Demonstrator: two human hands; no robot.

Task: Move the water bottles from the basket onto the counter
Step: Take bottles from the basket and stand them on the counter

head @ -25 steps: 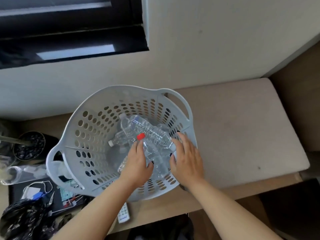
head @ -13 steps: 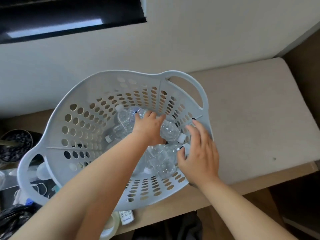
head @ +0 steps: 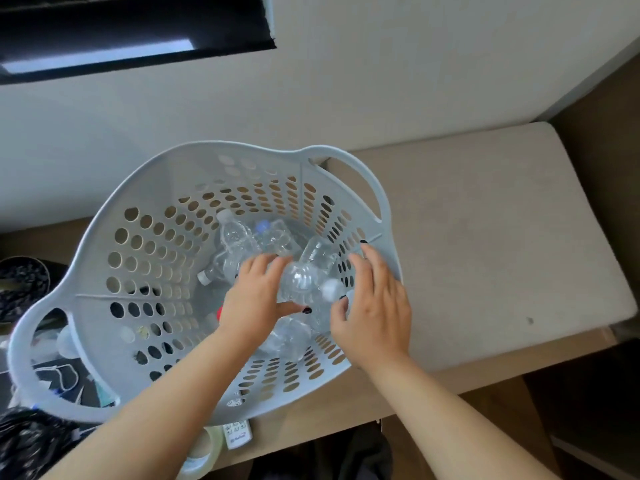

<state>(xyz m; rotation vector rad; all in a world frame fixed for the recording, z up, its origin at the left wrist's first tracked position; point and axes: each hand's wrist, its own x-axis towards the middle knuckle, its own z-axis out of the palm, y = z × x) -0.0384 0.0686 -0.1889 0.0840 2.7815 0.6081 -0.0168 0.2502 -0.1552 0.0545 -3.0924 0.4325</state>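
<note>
A lived-in home interior, seen from above. A pale perforated laundry basket [head: 104, 258] sits on a beige counter [head: 485, 258] against a plain white wall [head: 381, 81], under a dark window [head: 131, 32]. Household clutter lies at the left and near edge: a remote control [head: 237, 434], a roll of tape [head: 204, 452], a black patterned bag [head: 31, 441].

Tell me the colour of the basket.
Pale grey basket, dotted with round holes; seen in the head view.
</note>
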